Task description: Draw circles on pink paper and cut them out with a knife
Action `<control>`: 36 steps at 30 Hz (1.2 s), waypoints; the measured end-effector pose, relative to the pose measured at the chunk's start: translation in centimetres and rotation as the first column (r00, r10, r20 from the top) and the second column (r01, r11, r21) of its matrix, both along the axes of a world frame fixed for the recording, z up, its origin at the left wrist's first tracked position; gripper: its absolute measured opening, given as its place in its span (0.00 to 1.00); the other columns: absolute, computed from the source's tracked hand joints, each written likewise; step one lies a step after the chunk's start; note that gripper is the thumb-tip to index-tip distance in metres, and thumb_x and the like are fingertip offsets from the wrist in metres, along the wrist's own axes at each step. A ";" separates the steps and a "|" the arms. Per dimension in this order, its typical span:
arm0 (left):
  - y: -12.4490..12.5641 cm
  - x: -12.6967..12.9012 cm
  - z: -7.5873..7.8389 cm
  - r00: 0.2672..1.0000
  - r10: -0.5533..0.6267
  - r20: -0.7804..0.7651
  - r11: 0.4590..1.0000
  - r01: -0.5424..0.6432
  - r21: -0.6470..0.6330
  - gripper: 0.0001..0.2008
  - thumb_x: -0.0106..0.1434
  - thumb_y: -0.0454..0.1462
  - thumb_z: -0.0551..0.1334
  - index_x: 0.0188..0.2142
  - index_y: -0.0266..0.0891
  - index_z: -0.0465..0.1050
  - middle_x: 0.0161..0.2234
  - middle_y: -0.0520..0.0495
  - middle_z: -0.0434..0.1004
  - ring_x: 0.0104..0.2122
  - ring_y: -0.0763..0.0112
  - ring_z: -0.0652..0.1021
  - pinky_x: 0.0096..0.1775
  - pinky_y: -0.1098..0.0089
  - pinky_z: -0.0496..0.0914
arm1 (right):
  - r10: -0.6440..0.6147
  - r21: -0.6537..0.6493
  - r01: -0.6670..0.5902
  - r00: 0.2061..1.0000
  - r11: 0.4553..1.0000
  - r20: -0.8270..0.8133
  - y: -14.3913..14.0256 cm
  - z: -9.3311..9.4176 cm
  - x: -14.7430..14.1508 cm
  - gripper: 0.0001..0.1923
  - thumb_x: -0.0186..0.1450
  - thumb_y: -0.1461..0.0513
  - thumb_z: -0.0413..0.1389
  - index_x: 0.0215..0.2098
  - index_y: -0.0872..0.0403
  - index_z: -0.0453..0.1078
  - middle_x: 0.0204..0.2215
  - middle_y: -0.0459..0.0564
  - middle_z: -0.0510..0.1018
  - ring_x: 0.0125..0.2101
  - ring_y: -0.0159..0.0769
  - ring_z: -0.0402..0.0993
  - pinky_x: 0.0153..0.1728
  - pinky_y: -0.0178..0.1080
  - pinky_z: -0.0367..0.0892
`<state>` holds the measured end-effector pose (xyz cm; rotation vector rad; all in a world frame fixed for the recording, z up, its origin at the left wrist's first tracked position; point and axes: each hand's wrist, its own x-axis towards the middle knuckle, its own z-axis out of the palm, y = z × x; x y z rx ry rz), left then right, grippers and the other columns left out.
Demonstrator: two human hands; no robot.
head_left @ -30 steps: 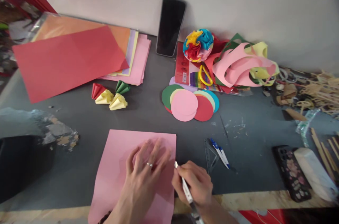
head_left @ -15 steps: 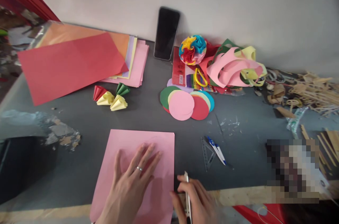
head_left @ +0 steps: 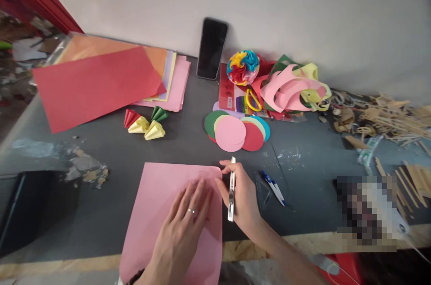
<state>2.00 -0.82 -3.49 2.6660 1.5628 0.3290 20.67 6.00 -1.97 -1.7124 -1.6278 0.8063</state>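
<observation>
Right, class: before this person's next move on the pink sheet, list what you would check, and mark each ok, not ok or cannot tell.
1. Left hand pressed flat on the pink sheet: ok.
2. Right hand gripping the white pen: ok.
3. Right hand's fingertips at the sheet's upper right corner: ok.
4. Pen tip touching the sheet: not ok, it points away.
5. Any line drawn on the sheet: cannot tell.

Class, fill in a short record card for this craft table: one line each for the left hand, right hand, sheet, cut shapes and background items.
Left hand: flat on the pink sheet, ring on one finger
Right hand: holds a white pen at the sheet's right edge
Cut shapes: stack of paper circles
Folded pieces: paper cones
Background: black phone leaning on wall, paper ball
</observation>
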 end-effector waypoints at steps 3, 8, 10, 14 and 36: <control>-0.1 0.2 -0.5 1.000 -0.016 -0.013 1.000 0.016 0.027 0.32 0.67 0.28 0.51 0.70 0.36 0.56 0.69 0.48 0.66 0.68 0.62 0.68 0.64 0.61 0.71 | -0.050 -0.108 0.042 0.996 0.993 -0.071 0.4 0.4 -0.1 0.09 0.67 0.56 0.58 0.42 0.51 0.68 0.35 0.47 0.80 0.30 0.34 0.77 0.34 0.38 0.73; 0.1 0.7 -0.6 1.000 -0.010 0.008 0.999 0.010 0.040 0.31 0.68 0.30 0.51 0.70 0.34 0.56 0.70 0.46 0.65 0.67 0.59 0.69 0.61 0.60 0.73 | -0.068 -0.134 0.054 0.992 0.990 -0.105 0.4 1.3 -0.4 0.10 0.66 0.55 0.59 0.34 0.50 0.64 0.31 0.44 0.79 0.25 0.28 0.71 0.30 0.32 0.67; 0.3 0.9 -0.5 1.000 -0.011 0.007 0.999 0.010 0.036 0.32 0.68 0.30 0.51 0.71 0.35 0.54 0.71 0.46 0.64 0.68 0.60 0.68 0.61 0.60 0.72 | -0.082 -0.131 0.067 0.990 0.989 -0.112 0.2 1.5 -0.4 0.10 0.66 0.56 0.59 0.34 0.50 0.64 0.31 0.43 0.79 0.24 0.28 0.70 0.29 0.31 0.66; 0.5 0.9 -0.2 1.000 -0.012 -0.003 1.000 0.012 0.016 0.31 0.69 0.31 0.50 0.71 0.35 0.54 0.72 0.46 0.61 0.69 0.61 0.66 0.63 0.61 0.69 | -0.089 -0.134 0.070 0.985 0.989 -0.147 0.2 1.6 -0.3 0.11 0.65 0.55 0.60 0.34 0.51 0.65 0.31 0.44 0.79 0.23 0.27 0.69 0.27 0.31 0.65; 3.4 -2.3 1.9 0.988 -0.129 -0.087 0.991 0.126 -0.033 0.35 0.71 0.38 0.59 0.73 0.43 0.47 0.74 0.50 0.53 0.73 0.62 0.58 0.70 0.58 0.62 | 0.404 -0.086 -0.433 0.884 0.897 -0.237 9.3 3.4 -1.2 0.03 0.66 0.61 0.55 0.34 0.51 0.70 0.27 0.40 0.74 0.26 0.28 0.67 0.31 0.32 0.62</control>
